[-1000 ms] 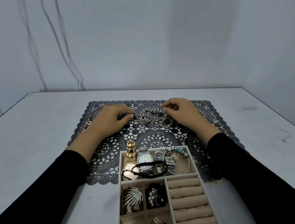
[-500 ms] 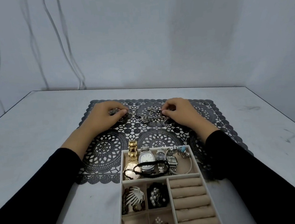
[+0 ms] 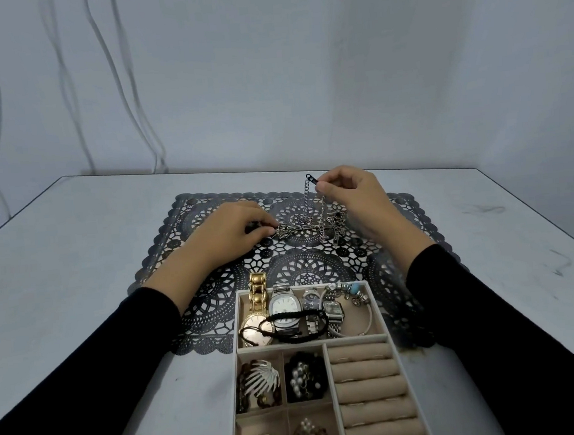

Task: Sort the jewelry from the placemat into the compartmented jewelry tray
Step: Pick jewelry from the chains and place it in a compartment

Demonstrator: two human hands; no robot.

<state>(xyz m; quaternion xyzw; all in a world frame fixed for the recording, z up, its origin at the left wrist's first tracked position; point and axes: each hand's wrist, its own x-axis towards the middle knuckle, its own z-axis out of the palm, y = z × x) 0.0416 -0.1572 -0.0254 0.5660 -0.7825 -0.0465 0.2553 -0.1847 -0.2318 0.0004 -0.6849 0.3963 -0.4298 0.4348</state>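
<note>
Pinning: left hand (image 3: 235, 228) sits low on the placemat (image 3: 303, 271), fingertips pinching the left end of the chain tangle (image 3: 314, 231). I read it as an anchor so the heap doesn't drag.
Strand (image 3: 307, 203): one silver length rises out of the tangle. The rest lies on the mat's far middle, well apart from the tray.
Right hand (image 3: 352, 195): raised above the mat, thumb and finger pinching the dark clasp (image 3: 311, 179). Likely lifting to tease one piece free.
Tray (image 3: 282, 347): near side, overlapping the mat's near edge for a short carry. Watches (image 3: 284, 306) fill the far compartment, ring rolls (image 3: 366, 369) sit near right.
Risk: strand looks snagged, so a hard pull may lift the whole heap.
</note>
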